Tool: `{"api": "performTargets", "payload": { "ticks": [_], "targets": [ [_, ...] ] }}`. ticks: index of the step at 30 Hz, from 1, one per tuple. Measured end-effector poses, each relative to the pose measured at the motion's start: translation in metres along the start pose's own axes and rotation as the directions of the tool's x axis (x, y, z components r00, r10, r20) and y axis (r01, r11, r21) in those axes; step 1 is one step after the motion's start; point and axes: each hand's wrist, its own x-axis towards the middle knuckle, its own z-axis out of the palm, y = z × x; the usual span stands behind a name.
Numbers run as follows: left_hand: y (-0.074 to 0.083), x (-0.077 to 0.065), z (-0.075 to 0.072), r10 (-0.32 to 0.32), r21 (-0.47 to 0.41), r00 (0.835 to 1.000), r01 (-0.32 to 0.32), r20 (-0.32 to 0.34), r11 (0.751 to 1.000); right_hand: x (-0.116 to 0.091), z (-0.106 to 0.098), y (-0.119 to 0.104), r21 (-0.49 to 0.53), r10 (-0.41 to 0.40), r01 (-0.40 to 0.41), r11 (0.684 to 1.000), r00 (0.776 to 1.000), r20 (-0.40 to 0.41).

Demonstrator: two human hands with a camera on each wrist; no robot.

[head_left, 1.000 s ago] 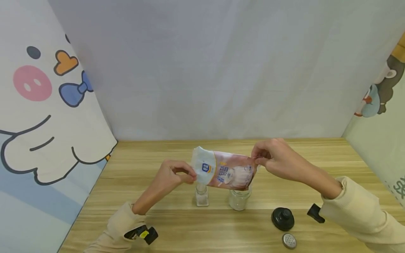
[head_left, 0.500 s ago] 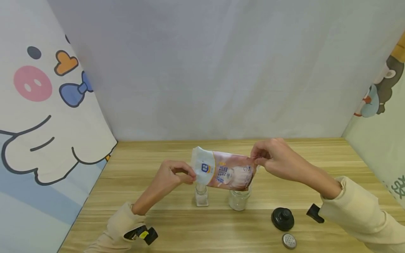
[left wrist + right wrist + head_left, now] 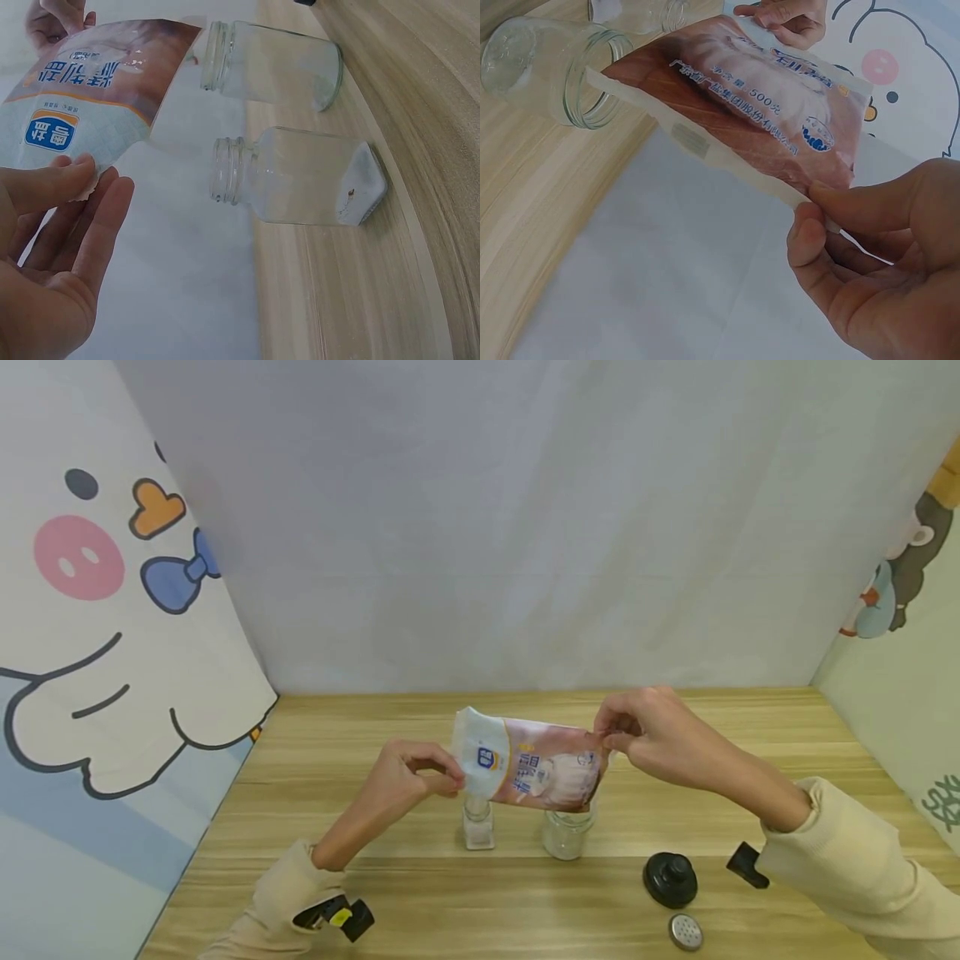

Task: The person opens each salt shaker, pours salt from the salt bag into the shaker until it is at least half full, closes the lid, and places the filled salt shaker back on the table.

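Note:
A pink and pale-blue bag of salt (image 3: 536, 764) is held sideways above the table, its printed face towards the head camera. Thumb and fingers of my left hand (image 3: 408, 777) pinch its pale-blue end near the lower corner. My right hand (image 3: 660, 739) pinches the upper corner at the pink end. Below the left end stands a small square glass bottle (image 3: 307, 176), lidless, with white grains at its bottom. Beside it is a wider round glass jar (image 3: 285, 64), also lidless. In the head view the bag's lower edge overlaps the jar's mouth.
A black knobbed lid (image 3: 670, 878) lies on the wooden table (image 3: 480, 910) at front right. Nearer the front edge is a metal shaker cap (image 3: 686, 932) with holes. A pale cloth backdrop (image 3: 487, 527) rises behind the table, with cartoon-printed panels at both sides.

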Motion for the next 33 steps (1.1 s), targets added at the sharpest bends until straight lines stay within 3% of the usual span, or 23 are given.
{"api": "performTargets", "payload": {
  "ticks": [33],
  "targets": [
    [-0.0024,-0.0025,-0.0006,0.008,0.017,1.000,-0.008,0.002,1.000,0.0018,-0.0002,-0.0027,-0.007,-0.023,0.023,1.000,1.000,-0.006]
  ]
}}
